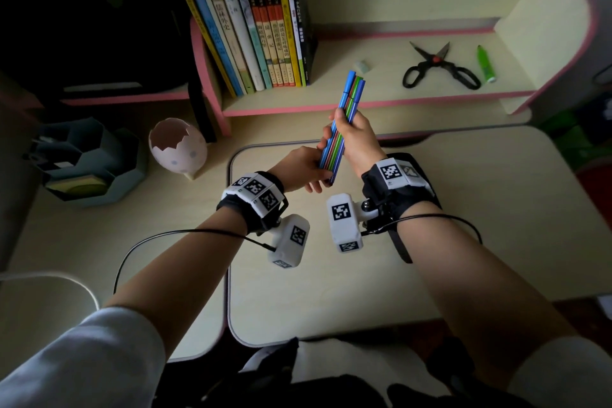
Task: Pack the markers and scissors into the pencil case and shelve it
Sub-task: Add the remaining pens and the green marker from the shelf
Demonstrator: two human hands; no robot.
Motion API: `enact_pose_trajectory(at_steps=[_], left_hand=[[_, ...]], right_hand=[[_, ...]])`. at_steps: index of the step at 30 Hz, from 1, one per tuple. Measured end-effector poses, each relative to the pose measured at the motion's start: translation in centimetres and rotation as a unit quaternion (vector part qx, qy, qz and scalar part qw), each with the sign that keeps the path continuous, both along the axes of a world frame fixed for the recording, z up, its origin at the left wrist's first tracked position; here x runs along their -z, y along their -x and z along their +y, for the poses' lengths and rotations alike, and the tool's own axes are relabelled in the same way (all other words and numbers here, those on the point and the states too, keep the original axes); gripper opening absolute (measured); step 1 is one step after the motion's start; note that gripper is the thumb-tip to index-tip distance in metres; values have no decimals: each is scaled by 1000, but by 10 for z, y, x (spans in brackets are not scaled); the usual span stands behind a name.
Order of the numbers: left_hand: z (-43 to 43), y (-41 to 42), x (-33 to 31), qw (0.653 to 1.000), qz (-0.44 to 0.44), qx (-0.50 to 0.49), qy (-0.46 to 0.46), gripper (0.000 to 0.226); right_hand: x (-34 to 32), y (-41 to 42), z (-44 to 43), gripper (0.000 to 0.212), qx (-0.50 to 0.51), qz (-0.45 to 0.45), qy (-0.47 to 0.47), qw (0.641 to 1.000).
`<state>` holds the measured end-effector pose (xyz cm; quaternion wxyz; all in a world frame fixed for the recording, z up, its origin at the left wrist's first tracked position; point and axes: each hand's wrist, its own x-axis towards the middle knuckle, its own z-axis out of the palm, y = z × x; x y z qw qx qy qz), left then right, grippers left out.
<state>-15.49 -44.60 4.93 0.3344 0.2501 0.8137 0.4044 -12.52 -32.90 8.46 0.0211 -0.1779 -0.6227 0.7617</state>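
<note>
A bundle of several thin markers (350,96), blue, green and red, stands tilted above the desk centre. My right hand (356,139) grips the bundle around its middle. My left hand (303,167) holds the bundle's lower end, fingers curled under it. Black scissors (438,66) lie open on the low shelf at the back right. A thick green marker (485,63) lies to the right of the scissors. No pencil case is visible.
A row of upright books (258,26) fills the shelf's left part, with a small pale eraser (362,65) beside them. An eggshell-shaped holder (177,147) and a grey desk organiser (89,162) stand at the left. The cream desk (463,209) has a raised shelf edge behind.
</note>
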Motion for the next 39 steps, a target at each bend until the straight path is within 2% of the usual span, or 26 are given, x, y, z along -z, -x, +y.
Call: enact_pose_trajectory(at_steps=[6, 10, 14, 17, 21, 25, 29, 32, 35, 39], left_hand=[[33, 1, -5, 999, 22, 12, 27, 16], [68, 3, -7, 999, 24, 0, 25, 4], [107, 10, -8, 999, 24, -29, 27, 9], [143, 16, -7, 997, 34, -61, 28, 6], [196, 26, -5, 987, 53, -150, 10, 14], [236, 41, -4, 966, 160, -195, 54, 17], [276, 60, 4, 942, 233, -219, 101, 33], [303, 75, 15, 926, 271, -217, 148, 52], [322, 89, 27, 917, 279, -206, 198, 66], [338, 105, 41, 911, 265, -230, 216, 75]], right_hand=[[2, 1, 32, 24, 26, 1, -24, 999], [7, 5, 72, 27, 45, -8, -34, 998], [16, 9, 121, 28, 49, -27, -55, 997], [20, 13, 163, 29, 65, -41, -46, 996], [19, 21, 224, 30, 98, -61, -59, 992], [20, 29, 281, 29, 122, -84, -107, 983], [24, 43, 333, 25, 141, -108, -176, 968], [29, 59, 367, 12, 168, -123, -254, 944], [35, 76, 394, 25, 162, -147, -309, 926], [45, 97, 417, 27, 143, -162, -324, 921]])
